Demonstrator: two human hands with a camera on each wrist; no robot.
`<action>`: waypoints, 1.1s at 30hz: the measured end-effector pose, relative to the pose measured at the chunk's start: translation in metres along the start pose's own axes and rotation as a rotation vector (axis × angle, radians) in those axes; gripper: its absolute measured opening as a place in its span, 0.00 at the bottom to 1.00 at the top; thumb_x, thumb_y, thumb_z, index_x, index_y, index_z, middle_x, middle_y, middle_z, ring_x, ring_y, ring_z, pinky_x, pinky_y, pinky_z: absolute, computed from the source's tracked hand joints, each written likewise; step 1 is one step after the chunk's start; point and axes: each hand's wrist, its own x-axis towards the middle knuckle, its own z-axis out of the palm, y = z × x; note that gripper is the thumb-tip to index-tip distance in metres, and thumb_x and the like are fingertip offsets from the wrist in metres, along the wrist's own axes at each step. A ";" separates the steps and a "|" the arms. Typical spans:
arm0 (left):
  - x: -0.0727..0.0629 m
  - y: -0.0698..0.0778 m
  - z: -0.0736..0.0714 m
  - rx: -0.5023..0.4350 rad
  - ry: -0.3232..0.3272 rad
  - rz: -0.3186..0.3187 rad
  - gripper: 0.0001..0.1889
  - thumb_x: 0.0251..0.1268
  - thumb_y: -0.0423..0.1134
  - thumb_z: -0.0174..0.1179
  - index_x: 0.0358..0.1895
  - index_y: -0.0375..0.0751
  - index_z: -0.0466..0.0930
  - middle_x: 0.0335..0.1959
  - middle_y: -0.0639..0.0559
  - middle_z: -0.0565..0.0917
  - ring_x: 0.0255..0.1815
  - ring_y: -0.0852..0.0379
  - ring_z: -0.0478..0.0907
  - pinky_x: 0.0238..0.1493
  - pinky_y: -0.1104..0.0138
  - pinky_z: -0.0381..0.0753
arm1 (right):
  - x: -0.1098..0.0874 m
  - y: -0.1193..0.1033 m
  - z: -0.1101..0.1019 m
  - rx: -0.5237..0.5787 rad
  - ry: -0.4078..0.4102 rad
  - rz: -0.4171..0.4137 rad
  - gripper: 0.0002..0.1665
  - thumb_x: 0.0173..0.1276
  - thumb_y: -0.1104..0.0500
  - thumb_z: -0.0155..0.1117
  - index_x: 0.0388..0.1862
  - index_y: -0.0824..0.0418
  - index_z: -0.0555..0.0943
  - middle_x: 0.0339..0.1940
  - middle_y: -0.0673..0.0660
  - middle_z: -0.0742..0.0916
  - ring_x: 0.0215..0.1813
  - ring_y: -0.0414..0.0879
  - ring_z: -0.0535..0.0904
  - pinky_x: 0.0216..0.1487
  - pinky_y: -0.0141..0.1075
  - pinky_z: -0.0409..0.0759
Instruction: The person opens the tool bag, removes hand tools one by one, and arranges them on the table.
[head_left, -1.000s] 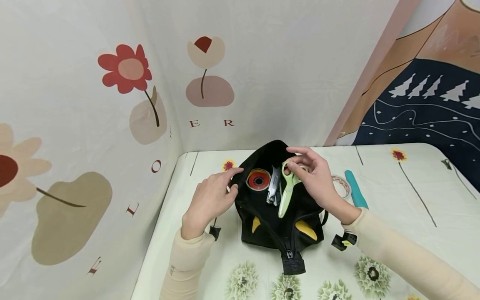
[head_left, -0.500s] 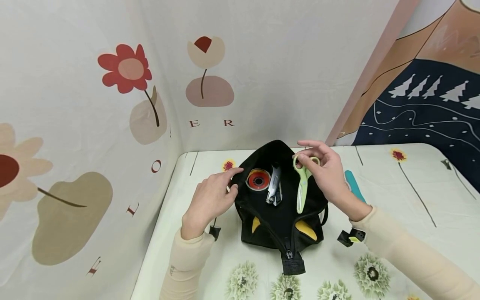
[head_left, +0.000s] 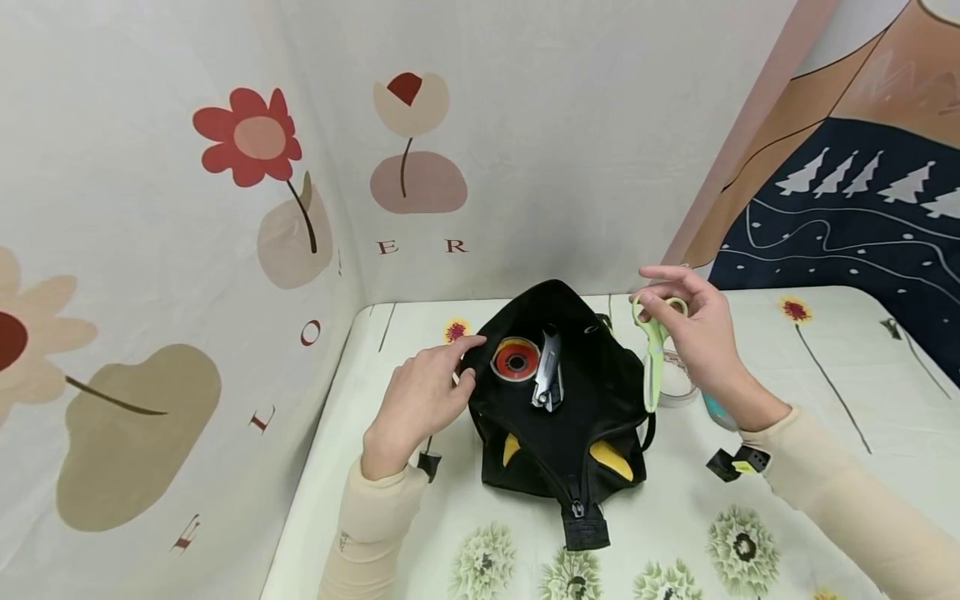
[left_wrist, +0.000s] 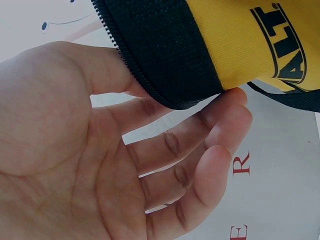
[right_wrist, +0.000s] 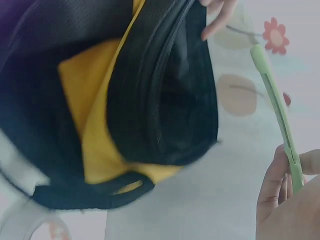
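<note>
Cloth [head_left: 630,533] printed with dandelions fills the near edge of my head view, and on it sits the black bag [head_left: 540,475], its zip tab [head_left: 587,533] toward me. On the bag's left side I have the left hand [head_left: 423,400], fingers bent against the rim, the mouth gaping beside it. To the right, the teal item [head_left: 717,410] shows partly from behind the wrist, next to the white ring roll [head_left: 678,401].

The green scissors [head_left: 654,354] are what I watch: right of the bag's mouth, over its right edge in the head view, yet the right wrist view shows a clear gap to the bag. Their long axis runs near to far, blades together and pointing near, loops far. I read that as the tip leading in any lowering, with the white ring roll close by to mind. The right hand [head_left: 693,329] is much the nearer one, pinching the loops between thumb and fingers.

Left of them, inside the bag, lie the stapler [head_left: 549,371] and, just beside it, the red roll [head_left: 503,363]. Farthest of all, I have the flowered wall covering [head_left: 585,167].
</note>
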 end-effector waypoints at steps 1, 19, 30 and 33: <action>0.000 0.000 0.000 0.000 0.000 -0.001 0.27 0.79 0.35 0.60 0.78 0.47 0.80 0.14 0.56 0.68 0.13 0.58 0.61 0.18 0.65 0.57 | 0.000 0.002 -0.004 -0.025 0.002 0.004 0.18 0.81 0.68 0.68 0.62 0.54 0.90 0.38 0.45 0.94 0.36 0.39 0.88 0.49 0.28 0.82; 0.001 0.000 0.000 0.002 0.005 0.002 0.27 0.79 0.35 0.60 0.78 0.48 0.81 0.15 0.56 0.68 0.13 0.57 0.62 0.19 0.65 0.58 | -0.007 0.043 -0.094 -0.170 0.044 0.199 0.12 0.82 0.66 0.68 0.57 0.54 0.91 0.40 0.39 0.93 0.39 0.32 0.87 0.46 0.20 0.81; 0.000 -0.001 0.000 0.002 0.000 -0.001 0.27 0.79 0.35 0.60 0.78 0.47 0.80 0.15 0.56 0.69 0.14 0.57 0.63 0.19 0.65 0.58 | -0.015 0.064 -0.126 -0.347 0.077 0.325 0.08 0.85 0.59 0.67 0.55 0.53 0.89 0.42 0.30 0.87 0.40 0.29 0.84 0.45 0.18 0.82; 0.000 -0.001 0.000 0.001 0.000 0.000 0.26 0.79 0.35 0.60 0.78 0.47 0.80 0.16 0.55 0.69 0.14 0.56 0.63 0.19 0.65 0.58 | -0.017 0.070 -0.133 -0.355 0.082 0.339 0.07 0.85 0.59 0.67 0.55 0.52 0.89 0.42 0.30 0.87 0.40 0.28 0.84 0.45 0.18 0.82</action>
